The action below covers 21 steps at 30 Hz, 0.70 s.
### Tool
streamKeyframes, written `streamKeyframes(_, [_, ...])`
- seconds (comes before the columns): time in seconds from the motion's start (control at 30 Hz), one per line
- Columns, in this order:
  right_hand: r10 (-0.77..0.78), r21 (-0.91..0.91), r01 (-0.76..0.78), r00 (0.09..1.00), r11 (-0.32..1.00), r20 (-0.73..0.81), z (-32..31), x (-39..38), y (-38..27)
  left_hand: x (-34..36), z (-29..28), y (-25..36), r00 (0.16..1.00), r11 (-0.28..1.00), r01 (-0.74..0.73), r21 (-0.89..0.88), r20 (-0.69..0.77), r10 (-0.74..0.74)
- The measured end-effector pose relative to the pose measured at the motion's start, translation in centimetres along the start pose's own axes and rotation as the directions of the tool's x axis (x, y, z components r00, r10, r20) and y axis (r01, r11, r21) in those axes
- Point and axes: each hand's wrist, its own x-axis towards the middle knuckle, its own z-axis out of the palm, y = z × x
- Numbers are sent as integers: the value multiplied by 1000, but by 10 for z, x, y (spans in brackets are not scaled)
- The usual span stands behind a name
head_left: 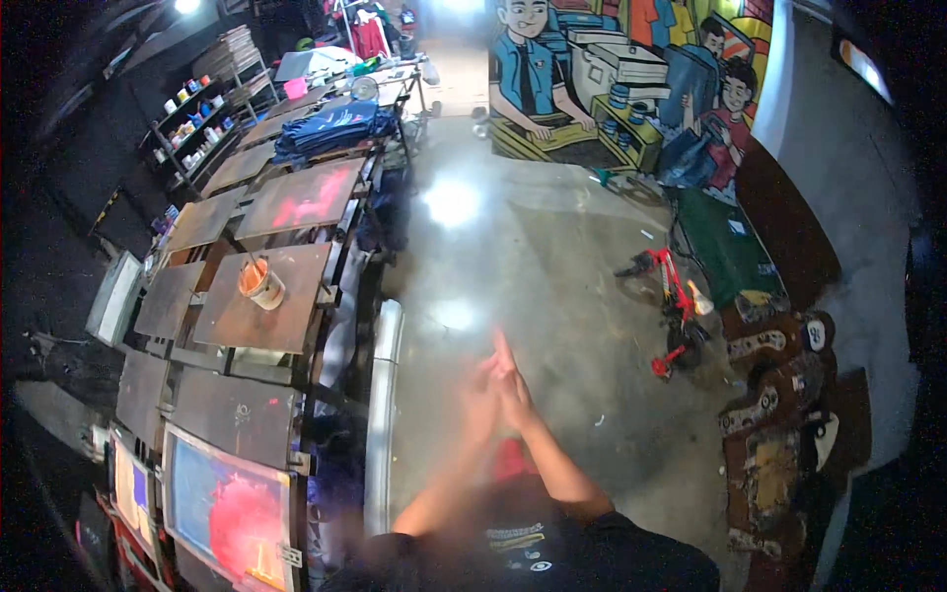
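My left hand (pixel 479 405) and my right hand (pixel 511 390) meet in front of my body, above the concrete floor. The palms face each other and seem to touch. Motion smears the left hand, so its fingers cannot be made out. On the right hand the fingers are stretched out, pointing away from me, and no object shows between the hands. Off to my left, a tub of orange ink (pixel 264 288) stands on a dark flat board (pixel 222 321). Closer to me lies a framed printing screen (pixel 296 513) smeared with pink and red ink.
Boards line a long rack on the left, with folded blue shirts (pixel 330 128) farther along. A pale roll (pixel 383 414) lies beside the rack. To the right are a small red bicycle (pixel 676 291), a green-covered box (pixel 725 247) and brown worn metal parts (pixel 774 464). A painted mural (pixel 612 89) covers the far wall.
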Motion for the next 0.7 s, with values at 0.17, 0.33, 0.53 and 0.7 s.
streamKeyframes(0.17, [-48,251,36,998,967,44,-22,95,-7,88,32,8,985,986,-96,134,-128,113])
streamKeyframes(0.33, [22,528,-105,987,843,160,-34,152,-8,143,46,14,947,958,-200,206,-210,243])
streamKeyframes(0.53, [81,664,-241,961,708,263,-39,206,12,196,35,14,935,913,-194,359,-214,283])
streamKeyframes(0.7, [167,652,-308,948,693,271,-31,247,27,234,20,1,942,901,-79,426,-265,208])
